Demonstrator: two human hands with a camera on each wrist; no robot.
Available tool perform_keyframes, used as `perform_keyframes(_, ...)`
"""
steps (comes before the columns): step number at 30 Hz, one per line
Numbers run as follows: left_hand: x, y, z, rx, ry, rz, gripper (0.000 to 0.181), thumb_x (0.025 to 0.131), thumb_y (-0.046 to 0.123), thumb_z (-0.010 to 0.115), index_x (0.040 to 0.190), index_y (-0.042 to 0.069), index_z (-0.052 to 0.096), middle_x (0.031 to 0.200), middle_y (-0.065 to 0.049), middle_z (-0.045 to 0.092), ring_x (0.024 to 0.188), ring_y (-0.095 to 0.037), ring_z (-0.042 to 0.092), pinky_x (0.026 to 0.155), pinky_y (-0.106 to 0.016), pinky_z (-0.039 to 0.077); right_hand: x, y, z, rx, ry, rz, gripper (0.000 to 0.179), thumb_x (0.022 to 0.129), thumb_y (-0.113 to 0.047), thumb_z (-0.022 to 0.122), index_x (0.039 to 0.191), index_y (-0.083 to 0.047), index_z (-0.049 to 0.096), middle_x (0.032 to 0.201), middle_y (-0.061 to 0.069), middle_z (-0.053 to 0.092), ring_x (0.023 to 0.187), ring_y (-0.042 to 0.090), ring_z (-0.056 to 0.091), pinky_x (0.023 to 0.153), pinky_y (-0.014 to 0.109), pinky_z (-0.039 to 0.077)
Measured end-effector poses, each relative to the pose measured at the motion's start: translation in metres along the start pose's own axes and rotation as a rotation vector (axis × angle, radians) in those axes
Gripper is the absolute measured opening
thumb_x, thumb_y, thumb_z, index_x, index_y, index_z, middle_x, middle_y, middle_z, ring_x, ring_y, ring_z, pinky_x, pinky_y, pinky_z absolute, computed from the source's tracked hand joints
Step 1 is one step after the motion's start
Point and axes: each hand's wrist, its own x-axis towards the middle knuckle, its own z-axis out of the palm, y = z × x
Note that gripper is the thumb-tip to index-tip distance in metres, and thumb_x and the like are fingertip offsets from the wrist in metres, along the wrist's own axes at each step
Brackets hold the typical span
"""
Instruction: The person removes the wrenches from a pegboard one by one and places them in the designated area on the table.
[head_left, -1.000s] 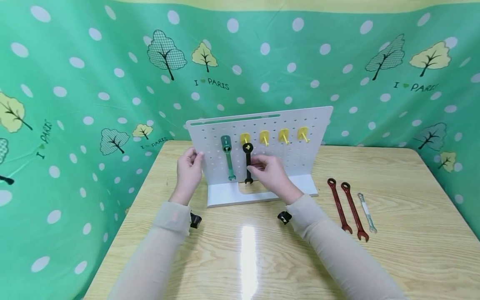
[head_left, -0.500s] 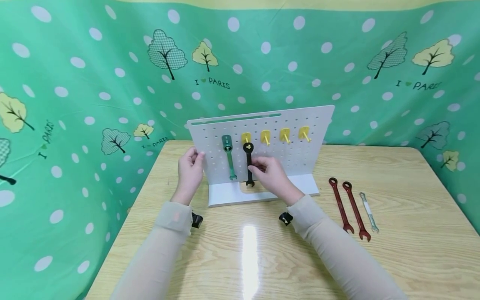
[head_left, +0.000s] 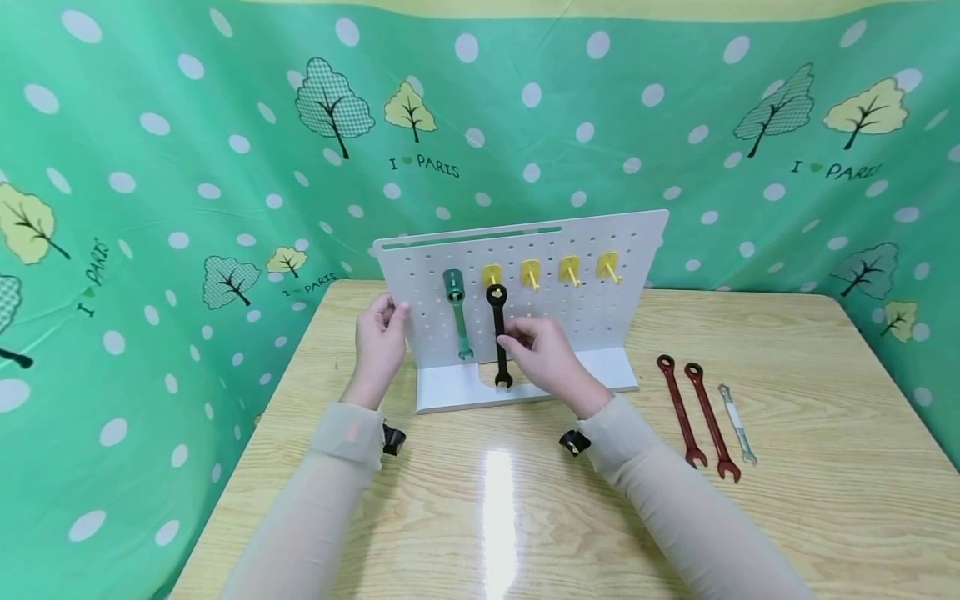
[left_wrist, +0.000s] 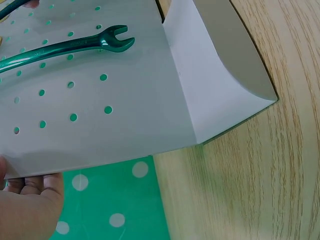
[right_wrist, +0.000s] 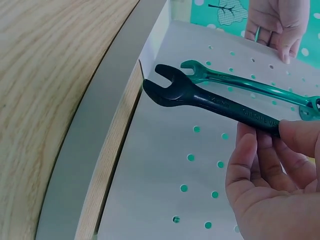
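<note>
My right hand (head_left: pixel 546 351) pinches a black combination wrench (head_left: pixel 500 337) by its shaft. The wrench's ring end overlaps a yellow hook (head_left: pixel 492 275) in the head view, and its open jaw points down, tilted out from the board in the right wrist view. My left hand (head_left: pixel 380 340) grips the left edge of the white pegboard (head_left: pixel 427 333), thumb in front and fingers behind. A green combination wrench (head_left: pixel 461 325) hangs on the leftmost hook, left of the black one; its open end (left_wrist: pixel 117 40) shows in the left wrist view.
Several yellow hooks (head_left: pixel 570 271) stick out along the board to the right. Two red wrenches (head_left: pixel 711 421) and a smaller silver wrench (head_left: pixel 738 423) lie on the wooden table (head_left: pixel 600 517) at the right. A green patterned curtain (head_left: pixel 540 125) hangs behind and at the left.
The lower end of the black wrench has swung outward from the board, toward me, while its ring end stays near the hook. My left hand keeps its hold on the board's edge.
</note>
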Motion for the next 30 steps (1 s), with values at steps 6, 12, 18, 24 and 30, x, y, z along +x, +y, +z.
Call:
perform_keyframes(6, 0.003, -0.008, 0.0, -0.013, -0.004, 0.003, 0.027, 0.109, 0.012, 0.05, 0.125, -0.005, 0.063, 0.115, -0.022, 0.069, 0.086, -0.036, 0.056, 0.063, -0.021, 0.044, -0.004, -0.002, -0.002, 0.012, -0.009, -0.004, 0.016, 0.102, -0.008, 0.063, 0.106, 0.004, 0.072, 0.089, 0.006, 0.069, 0.074, 0.022, 0.057, 0.066, 0.036, 0.052)
perform_keyframes(12, 0.003, -0.01, -0.001, -0.012, 0.002, 0.015, 0.024, 0.108, 0.013, 0.052, 0.121, -0.003, 0.064, 0.111, -0.018, 0.07, 0.084, -0.033, 0.057, 0.062, -0.022, 0.046, -0.006, -0.004, -0.003, 0.0, -0.01, 0.007, 0.014, 0.102, -0.009, 0.064, 0.104, 0.001, 0.073, 0.088, 0.005, 0.068, 0.073, 0.022, 0.056, 0.065, 0.036, 0.052)
perform_keyframes(18, 0.003, -0.011, -0.001, 0.0, 0.009, 0.015, 0.023, 0.108, 0.012, 0.051, 0.121, -0.002, 0.065, 0.11, -0.017, 0.071, 0.082, -0.034, 0.056, 0.058, -0.021, 0.044, -0.009, -0.005, -0.004, -0.001, -0.007, 0.02, 0.011, 0.102, -0.009, 0.064, 0.103, -0.005, 0.074, 0.089, 0.005, 0.069, 0.074, 0.022, 0.056, 0.065, 0.035, 0.051)
perform_keyframes(24, 0.003, -0.011, 0.0, 0.006, 0.011, 0.015, 0.024, 0.108, 0.013, 0.052, 0.122, -0.001, 0.065, 0.111, -0.017, 0.071, 0.084, -0.03, 0.058, 0.062, -0.024, 0.047, -0.01, -0.006, -0.005, 0.005, -0.007, 0.02, 0.011, 0.102, -0.01, 0.064, 0.104, -0.005, 0.074, 0.089, 0.004, 0.069, 0.075, 0.021, 0.057, 0.066, 0.034, 0.052)
perform_keyframes(30, 0.003, -0.01, 0.0, 0.005, 0.009, 0.009, 0.024, 0.108, 0.013, 0.052, 0.122, -0.002, 0.065, 0.112, -0.017, 0.071, 0.089, -0.026, 0.061, 0.071, -0.032, 0.052, -0.012, -0.007, -0.005, 0.017, -0.013, 0.029, 0.011, 0.102, -0.01, 0.065, 0.104, -0.005, 0.074, 0.09, 0.004, 0.069, 0.075, 0.022, 0.058, 0.066, 0.035, 0.052)
